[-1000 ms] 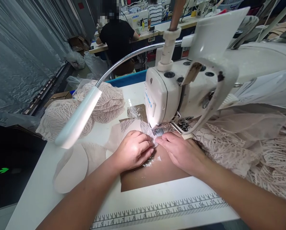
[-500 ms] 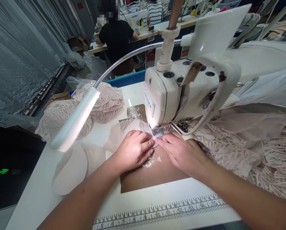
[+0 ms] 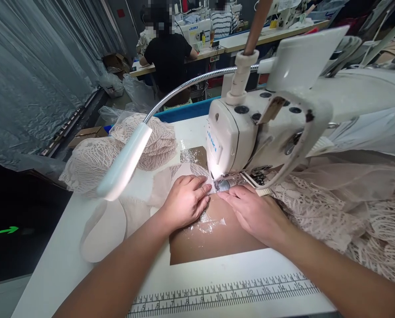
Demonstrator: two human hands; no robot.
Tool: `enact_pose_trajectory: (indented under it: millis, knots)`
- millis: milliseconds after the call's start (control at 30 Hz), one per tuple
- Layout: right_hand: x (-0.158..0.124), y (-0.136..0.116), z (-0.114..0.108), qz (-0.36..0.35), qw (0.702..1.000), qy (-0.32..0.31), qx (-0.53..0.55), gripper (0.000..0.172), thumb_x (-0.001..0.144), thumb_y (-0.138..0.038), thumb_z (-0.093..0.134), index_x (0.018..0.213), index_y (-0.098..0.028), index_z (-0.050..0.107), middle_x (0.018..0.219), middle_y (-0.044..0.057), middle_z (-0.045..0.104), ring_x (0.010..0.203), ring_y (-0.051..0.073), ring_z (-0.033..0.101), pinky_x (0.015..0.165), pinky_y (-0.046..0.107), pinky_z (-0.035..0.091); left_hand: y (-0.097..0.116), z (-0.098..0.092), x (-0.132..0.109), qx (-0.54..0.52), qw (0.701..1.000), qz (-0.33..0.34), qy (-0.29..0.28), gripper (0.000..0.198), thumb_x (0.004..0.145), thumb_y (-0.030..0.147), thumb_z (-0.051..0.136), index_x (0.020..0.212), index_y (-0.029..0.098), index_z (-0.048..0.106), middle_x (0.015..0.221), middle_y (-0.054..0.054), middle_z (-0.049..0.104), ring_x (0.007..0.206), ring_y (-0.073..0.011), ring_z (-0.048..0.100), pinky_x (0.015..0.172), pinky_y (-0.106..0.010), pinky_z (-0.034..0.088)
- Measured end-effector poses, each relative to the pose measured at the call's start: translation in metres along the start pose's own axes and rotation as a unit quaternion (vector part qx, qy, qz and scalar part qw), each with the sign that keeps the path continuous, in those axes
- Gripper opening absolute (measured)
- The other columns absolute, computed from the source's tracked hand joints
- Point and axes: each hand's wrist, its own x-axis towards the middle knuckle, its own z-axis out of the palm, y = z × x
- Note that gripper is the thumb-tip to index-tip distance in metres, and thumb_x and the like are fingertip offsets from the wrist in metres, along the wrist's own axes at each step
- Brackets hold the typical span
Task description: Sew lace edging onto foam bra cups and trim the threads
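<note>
My left hand (image 3: 186, 201) lies on a piece of pale pink lace fabric (image 3: 171, 179) just left of the presser foot (image 3: 221, 184) of a white sewing machine (image 3: 250, 132), its fingers curled and pressing the cloth down. My right hand (image 3: 252, 212) rests flat on the fabric to the right of the foot, fingers stretched toward the needle. The fingertips of both hands nearly meet at the foot.
A gooseneck lamp (image 3: 126, 161) hangs over the table's left. Bundled lace (image 3: 94, 159) lies behind it, more lace (image 3: 333, 212) piles at the right. A printed ruler (image 3: 224, 293) runs along the table's front edge. Other people (image 3: 167, 48) sit at machines in the background.
Both hands have slid a little further toward the presser foot with the fabric. The camera view has shifted slightly, so everything sits a bit to the right.
</note>
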Motion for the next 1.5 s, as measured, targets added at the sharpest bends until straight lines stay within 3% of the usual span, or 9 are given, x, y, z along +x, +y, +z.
enact_pose_trajectory:
  millis: [433,733,800,867,967,1133,1267,1367,1500]
  knots:
    - [-0.002,0.005,0.001,-0.002,1.000,-0.006,0.029,0.034,0.083,-0.008,0.041,0.105,-0.020,0.065,0.079,0.004,0.063,0.067,0.015,0.055,0.054,0.025,0.036,-0.006,-0.001,-0.001,0.047,0.992,-0.118,0.014,0.037,0.088,0.033,0.044,0.118,0.018,0.057,0.126,-0.014,0.054,0.114,-0.0298,0.047,0.095,-0.047,0.038]
    - [-0.001,0.003,-0.005,-0.007,0.999,-0.025,0.029,0.036,0.086,-0.010,0.040,0.110,-0.018,0.064,0.083,0.006,0.064,0.073,0.017,0.058,0.059,0.027,0.042,-0.010,-0.014,-0.002,0.077,0.978,-0.195,0.003,0.035,0.086,0.035,0.046,0.112,0.015,0.061,0.119,-0.017,0.057,0.112,-0.0340,0.047,0.087,-0.050,0.042]
    - [-0.001,0.003,-0.004,-0.010,0.999,-0.023,0.030,0.036,0.086,-0.010,0.039,0.110,-0.018,0.064,0.083,0.006,0.064,0.072,0.017,0.057,0.059,0.026,0.042,-0.008,-0.024,-0.002,0.071,0.975,-0.210,-0.008,0.037,0.085,0.041,0.048,0.104,0.014,0.064,0.112,-0.018,0.059,0.107,-0.0343,0.050,0.081,-0.047,0.044]
    - [-0.001,0.004,-0.003,-0.009,0.999,-0.023,0.032,0.035,0.086,-0.010,0.039,0.110,-0.018,0.064,0.083,0.006,0.064,0.071,0.016,0.057,0.058,0.026,0.041,-0.007,-0.035,-0.002,0.048,0.973,-0.225,-0.032,0.041,0.085,0.049,0.045,0.084,0.014,0.068,0.098,-0.015,0.062,0.095,-0.0316,0.055,0.074,-0.041,0.046]
    - [-0.002,0.004,-0.001,-0.006,0.999,-0.020,0.033,0.035,0.086,-0.010,0.039,0.109,-0.018,0.064,0.083,0.006,0.063,0.070,0.016,0.056,0.057,0.026,0.040,-0.010,-0.050,-0.004,0.009,0.969,-0.239,-0.067,0.049,0.089,0.047,0.035,0.066,0.016,0.066,0.081,-0.011,0.062,0.081,-0.0257,0.058,0.066,-0.034,0.043]
    - [-0.004,0.004,0.001,-0.001,0.999,-0.021,0.036,0.034,0.088,-0.012,0.038,0.109,-0.019,0.063,0.081,0.004,0.061,0.066,0.015,0.053,0.056,0.026,0.039,-0.031,-0.053,-0.007,0.015,0.969,-0.243,-0.051,0.028,0.081,0.031,0.047,0.099,0.015,0.062,0.091,-0.010,0.061,0.085,-0.0258,0.055,0.068,-0.033,0.040]
    - [-0.003,0.004,0.001,-0.006,0.999,-0.004,0.036,0.034,0.087,-0.011,0.037,0.107,-0.019,0.064,0.078,0.003,0.061,0.064,0.014,0.052,0.055,0.025,0.038,-0.040,-0.048,-0.007,-0.081,0.971,-0.204,-0.098,0.011,0.076,0.024,0.050,0.070,0.017,0.057,0.069,-0.003,0.056,0.067,-0.0182,0.050,0.059,-0.028,0.035]
    - [-0.002,0.004,-0.001,-0.012,0.999,0.003,0.034,0.035,0.087,-0.011,0.037,0.107,-0.018,0.064,0.081,0.005,0.063,0.066,0.015,0.054,0.056,0.025,0.039,-0.042,-0.042,-0.007,-0.202,0.958,-0.183,-0.094,0.009,0.073,0.020,0.051,0.066,0.018,0.047,0.069,0.001,0.052,0.061,-0.0123,0.044,0.057,-0.024,0.032]
    - [-0.002,0.003,-0.002,-0.008,1.000,0.001,0.029,0.034,0.086,-0.011,0.039,0.107,-0.019,0.065,0.081,0.005,0.063,0.066,0.015,0.053,0.055,0.026,0.037,-0.041,-0.032,-0.008,-0.430,0.877,-0.193,-0.091,0.010,0.073,0.017,0.054,0.075,0.018,0.043,0.066,0.005,0.045,0.056,-0.0078,0.038,0.054,-0.020,0.030]
